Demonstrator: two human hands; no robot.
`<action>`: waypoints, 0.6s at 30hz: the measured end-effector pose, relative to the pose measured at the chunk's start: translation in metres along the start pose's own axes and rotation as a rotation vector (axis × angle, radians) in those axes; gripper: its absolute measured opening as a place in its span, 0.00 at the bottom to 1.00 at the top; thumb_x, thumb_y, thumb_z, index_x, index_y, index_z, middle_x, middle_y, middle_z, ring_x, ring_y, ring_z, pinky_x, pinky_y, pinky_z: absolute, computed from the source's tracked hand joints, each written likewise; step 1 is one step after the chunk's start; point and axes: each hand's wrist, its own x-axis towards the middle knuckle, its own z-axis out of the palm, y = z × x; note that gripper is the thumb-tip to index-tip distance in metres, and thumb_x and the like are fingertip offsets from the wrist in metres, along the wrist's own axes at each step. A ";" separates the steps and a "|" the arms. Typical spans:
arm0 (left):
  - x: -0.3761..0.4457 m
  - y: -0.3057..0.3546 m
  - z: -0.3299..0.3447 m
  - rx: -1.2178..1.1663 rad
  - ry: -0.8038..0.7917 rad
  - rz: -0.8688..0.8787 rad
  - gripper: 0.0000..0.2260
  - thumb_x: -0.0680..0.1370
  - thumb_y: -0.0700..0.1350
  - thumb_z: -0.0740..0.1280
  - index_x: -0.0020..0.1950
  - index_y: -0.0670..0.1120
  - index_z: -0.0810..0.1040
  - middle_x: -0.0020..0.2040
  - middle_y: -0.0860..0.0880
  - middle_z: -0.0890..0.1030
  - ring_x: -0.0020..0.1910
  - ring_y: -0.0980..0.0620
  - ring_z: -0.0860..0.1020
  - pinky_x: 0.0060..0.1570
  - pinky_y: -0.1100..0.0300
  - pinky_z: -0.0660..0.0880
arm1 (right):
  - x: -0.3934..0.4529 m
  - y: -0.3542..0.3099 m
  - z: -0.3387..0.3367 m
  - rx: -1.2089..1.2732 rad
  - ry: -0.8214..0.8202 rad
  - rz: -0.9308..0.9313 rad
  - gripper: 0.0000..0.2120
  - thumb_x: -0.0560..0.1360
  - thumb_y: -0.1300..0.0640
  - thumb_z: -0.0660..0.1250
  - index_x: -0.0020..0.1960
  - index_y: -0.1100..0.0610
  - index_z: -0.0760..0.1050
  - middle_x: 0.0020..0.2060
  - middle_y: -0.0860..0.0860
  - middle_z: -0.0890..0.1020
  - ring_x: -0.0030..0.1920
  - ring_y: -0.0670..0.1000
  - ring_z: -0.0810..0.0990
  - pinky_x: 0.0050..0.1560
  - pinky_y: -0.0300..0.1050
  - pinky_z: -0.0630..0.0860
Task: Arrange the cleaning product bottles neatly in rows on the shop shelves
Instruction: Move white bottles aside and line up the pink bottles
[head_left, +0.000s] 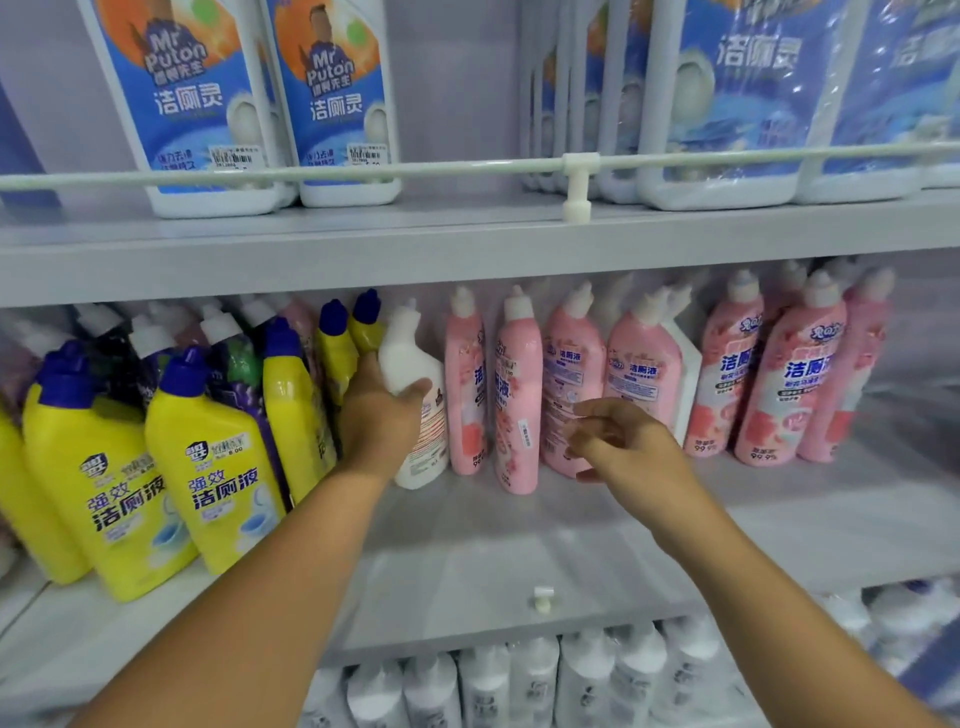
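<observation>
Upright, white bottle (410, 364) with spout tipped slightly left, between yellow bottles (208, 467) and pink bottles (519, 395), left hand (376, 410) gripping it, right hand (618, 436) loosely spread, near the pink ones.

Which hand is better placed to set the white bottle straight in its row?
The left hand. It already grips the white bottle, standing between yellow bottles and pink bottles. The right hand hovers empty before the pink ones.

Bottle (413, 395) between two bottle groups (171, 457) (649, 374)

Head camera faces shop shelves (467, 244) closely, angled downward.
</observation>
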 end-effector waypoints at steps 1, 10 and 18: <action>-0.007 0.002 -0.003 0.009 0.001 0.007 0.21 0.76 0.49 0.75 0.64 0.46 0.73 0.51 0.51 0.78 0.50 0.46 0.78 0.48 0.56 0.72 | 0.005 0.003 0.001 -0.015 0.006 0.002 0.08 0.77 0.61 0.71 0.55 0.54 0.77 0.44 0.51 0.83 0.42 0.48 0.83 0.52 0.51 0.84; -0.090 -0.001 -0.061 -0.085 0.103 -0.044 0.25 0.75 0.47 0.76 0.70 0.55 0.74 0.58 0.52 0.82 0.55 0.49 0.80 0.53 0.53 0.77 | 0.059 0.026 0.040 -0.240 -0.038 -0.047 0.16 0.73 0.50 0.75 0.55 0.49 0.72 0.46 0.39 0.80 0.51 0.48 0.82 0.55 0.45 0.76; -0.092 -0.014 -0.088 -0.019 0.192 -0.020 0.22 0.75 0.50 0.76 0.67 0.58 0.73 0.58 0.53 0.81 0.54 0.48 0.81 0.52 0.47 0.80 | 0.063 0.023 0.074 -0.419 0.075 -0.109 0.10 0.73 0.55 0.73 0.49 0.55 0.74 0.47 0.54 0.85 0.48 0.56 0.84 0.45 0.42 0.75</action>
